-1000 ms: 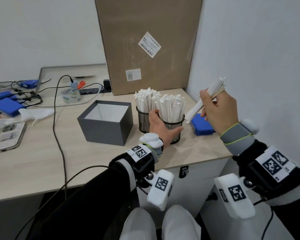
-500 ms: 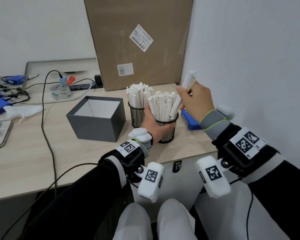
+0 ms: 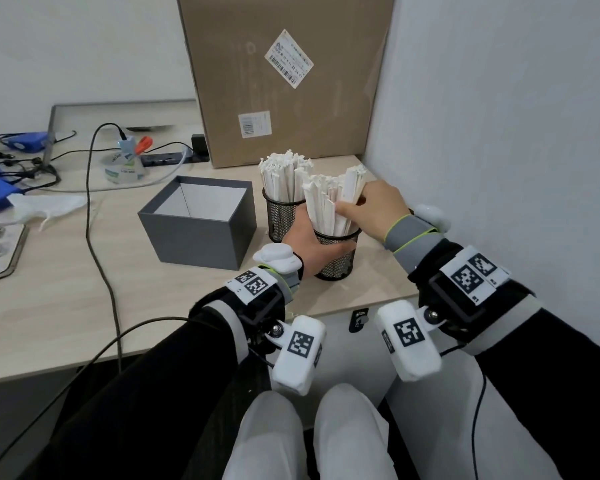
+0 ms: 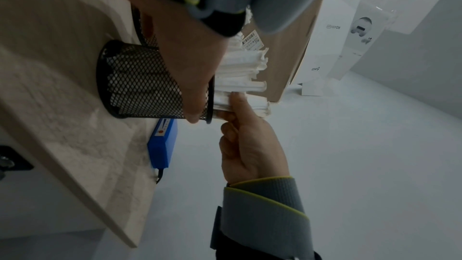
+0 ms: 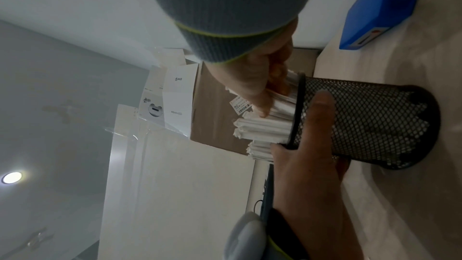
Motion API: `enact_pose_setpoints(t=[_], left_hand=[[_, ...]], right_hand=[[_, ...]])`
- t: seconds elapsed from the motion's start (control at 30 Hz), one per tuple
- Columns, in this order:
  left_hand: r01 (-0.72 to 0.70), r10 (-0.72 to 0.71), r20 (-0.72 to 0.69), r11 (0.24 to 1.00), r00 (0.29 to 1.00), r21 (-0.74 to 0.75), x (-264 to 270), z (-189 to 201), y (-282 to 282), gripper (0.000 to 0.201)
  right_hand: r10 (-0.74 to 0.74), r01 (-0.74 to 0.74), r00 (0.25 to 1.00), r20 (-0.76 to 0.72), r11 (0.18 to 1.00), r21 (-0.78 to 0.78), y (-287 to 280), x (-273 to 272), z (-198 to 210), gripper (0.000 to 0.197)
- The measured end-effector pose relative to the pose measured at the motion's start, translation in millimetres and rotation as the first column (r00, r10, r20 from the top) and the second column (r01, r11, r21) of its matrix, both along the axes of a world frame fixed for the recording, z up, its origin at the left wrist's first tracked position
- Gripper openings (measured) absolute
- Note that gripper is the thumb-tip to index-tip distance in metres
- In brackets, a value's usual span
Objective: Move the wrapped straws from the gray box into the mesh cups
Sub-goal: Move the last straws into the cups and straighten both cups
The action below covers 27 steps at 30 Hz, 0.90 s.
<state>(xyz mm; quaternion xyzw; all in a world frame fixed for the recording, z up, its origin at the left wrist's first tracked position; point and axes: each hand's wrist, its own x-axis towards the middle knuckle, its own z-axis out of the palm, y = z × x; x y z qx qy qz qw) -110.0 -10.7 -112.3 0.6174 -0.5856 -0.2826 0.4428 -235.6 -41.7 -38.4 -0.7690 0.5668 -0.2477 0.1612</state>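
Note:
The open gray box [image 3: 201,226] stands on the table, and only its white inner walls show. To its right stand two black mesh cups packed with white wrapped straws: the far cup [image 3: 280,216] and the near cup [image 3: 340,261]. My left hand [image 3: 309,244] grips the near cup [image 4: 140,84] around its side, thumb across the mesh [image 5: 322,110]. My right hand [image 3: 371,206] pinches a small bunch of wrapped straws [image 3: 352,185] whose lower ends sit inside the near cup among the other straws [image 5: 265,128].
A tall cardboard box [image 3: 284,77] leans at the back and a white wall [image 3: 499,133] closes the right side. A blue box [image 4: 161,145] lies between the near cup and the wall. Cables [image 3: 94,209] and a tape roll [image 3: 122,169] lie left of the gray box.
My right hand has carried the bunch of straws from up beside the wall down and left into the near mesh cup. My left hand has kept its grip on that cup.

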Motion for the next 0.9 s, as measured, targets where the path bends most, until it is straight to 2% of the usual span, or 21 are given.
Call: enact_pose_setpoints(t=[0.1,0.2,0.37,0.47,0.53,0.57,0.6,0.67,0.73,0.8,0.83,0.9], left_hand=[[-0.001,0.001,0.004,1.0,1.0,0.0,-0.4,-0.1,-0.3,0.088],[-0.006,0.006,0.002,1.0,1.0,-0.014,-1.8,0.0,1.0,0.086],[0.014,-0.015,-0.036,0.999,0.999,-0.037,-2.5,2.1,3.4,0.08],[0.014,-0.015,-0.029,0.999,0.999,-0.043,-2.6,1.9,3.6,0.08],[0.017,-0.019,-0.026,0.999,0.999,-0.05,-2.2,1.8,3.8,0.08],[0.02,-0.021,-0.018,0.999,1.0,-0.049,-1.7,1.6,3.5,0.081],[0.022,-0.023,-0.009,0.999,1.0,-0.047,-1.2,1.6,3.3,0.082],[0.021,-0.02,0.007,0.999,1.0,-0.042,-0.3,1.3,3.0,0.086],[0.019,-0.019,0.01,0.999,1.0,-0.044,0.2,0.2,2.6,0.089],[0.019,-0.019,0.004,0.999,1.0,-0.047,-0.4,-0.4,2.3,0.09],[0.018,-0.018,0.003,0.999,1.0,-0.047,-0.6,-0.3,2.6,0.09],[0.022,-0.022,-0.004,0.998,1.0,-0.061,-0.4,-1.0,1.6,0.089]], right_hand=[[0.032,-0.025,0.996,-0.086,0.996,0.08,-3.7,-1.5,3.4,0.029],[0.08,-0.062,0.981,-0.178,0.992,0.108,-2.9,4.3,3.9,0.036],[0.05,-0.007,0.94,-0.338,0.992,0.129,3.8,17.1,-1.5,0.038],[0.129,-0.071,0.958,-0.258,0.972,0.225,1.1,8.7,3.7,0.034],[0.188,-0.141,0.976,-0.107,0.929,0.344,-2.4,0.2,7.2,0.015],[0.198,-0.172,0.98,-0.031,0.909,0.38,-2.5,-3.5,8.9,0.013],[0.198,-0.189,0.98,0.017,0.902,0.388,-1.3,-6.8,11.7,0.019],[0.174,-0.182,0.983,0.052,0.946,0.268,-0.2,-9.9,17.9,0.028],[0.085,-0.084,0.996,0.027,0.996,-0.021,3.7,-5.8,27.1,0.033],[0.148,-0.142,0.989,0.003,0.959,-0.246,8.2,7.0,36.3,0.047],[0.206,-0.215,0.977,-0.063,0.93,-0.297,8.0,16.5,38.8,0.054],[0.247,-0.318,0.934,-0.258,0.905,-0.284,4.9,35.9,41.9,0.058]])
